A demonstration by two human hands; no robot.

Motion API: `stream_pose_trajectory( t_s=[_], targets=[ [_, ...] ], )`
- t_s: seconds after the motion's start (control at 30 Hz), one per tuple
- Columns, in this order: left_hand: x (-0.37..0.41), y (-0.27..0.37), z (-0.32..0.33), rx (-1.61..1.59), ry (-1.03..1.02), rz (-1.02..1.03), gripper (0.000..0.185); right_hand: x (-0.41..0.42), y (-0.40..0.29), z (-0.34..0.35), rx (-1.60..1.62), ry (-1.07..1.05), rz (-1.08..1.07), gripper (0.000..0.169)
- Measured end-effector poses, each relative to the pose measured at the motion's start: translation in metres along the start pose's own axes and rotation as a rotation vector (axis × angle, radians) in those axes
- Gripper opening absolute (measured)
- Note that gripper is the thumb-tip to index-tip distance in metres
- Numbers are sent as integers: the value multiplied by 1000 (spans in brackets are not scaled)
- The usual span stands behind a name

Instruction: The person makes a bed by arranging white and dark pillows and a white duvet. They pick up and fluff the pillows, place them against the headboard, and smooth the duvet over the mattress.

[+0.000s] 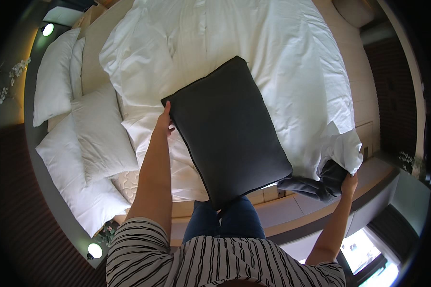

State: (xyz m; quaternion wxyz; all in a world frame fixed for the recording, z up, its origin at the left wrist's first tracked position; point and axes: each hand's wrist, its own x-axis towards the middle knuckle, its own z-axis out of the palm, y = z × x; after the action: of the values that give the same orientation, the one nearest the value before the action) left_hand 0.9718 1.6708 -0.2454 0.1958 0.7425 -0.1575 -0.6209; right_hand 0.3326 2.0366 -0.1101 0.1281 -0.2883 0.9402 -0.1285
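Observation:
A dark grey cushion [226, 132] with piped edges lies tilted in front of me, over the white bedding. My left hand [167, 120] grips its left edge near the upper left corner; the thumb shows, most fingers are behind it. Out to the right, my right hand [349, 184] holds a bunched dark grey cloth [332, 177] together with, or right beside, a crumpled end of the white duvet [251, 36]. Which of the two its fingers pinch is hard to tell. The dark cloth trails left towards the cushion's lower right corner.
Several white pillows [102, 132] lie at the left by the headboard [46, 150]. A quilted mattress [125, 184] shows beneath. Lit lamps [94, 250] stand at both headboard ends. A bench or ledge [283, 210] runs along the near right side, with a window [361, 251] beyond.

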Motion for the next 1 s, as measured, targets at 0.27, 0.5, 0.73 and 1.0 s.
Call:
stream_pose_trajectory(
  t_s=[0.27, 0.5, 0.73, 1.0],
  targets=[
    [-133, 37, 90, -556, -423, 319, 50, -25, 10, -8, -193, -236, -45, 51],
    [-302, -37, -46, -730, -1228, 410, 41, -65, -147, -45, -98, -388, -221, 63],
    [-358, -28, -149, 713, -780, 581, 71, -248, -225, -39, -179, -678, -581, 49],
    [-546, -70, -24, 1367, -1012, 1611, 70, -334, -208, -33, 16, -432, -261, 52]
  ],
)
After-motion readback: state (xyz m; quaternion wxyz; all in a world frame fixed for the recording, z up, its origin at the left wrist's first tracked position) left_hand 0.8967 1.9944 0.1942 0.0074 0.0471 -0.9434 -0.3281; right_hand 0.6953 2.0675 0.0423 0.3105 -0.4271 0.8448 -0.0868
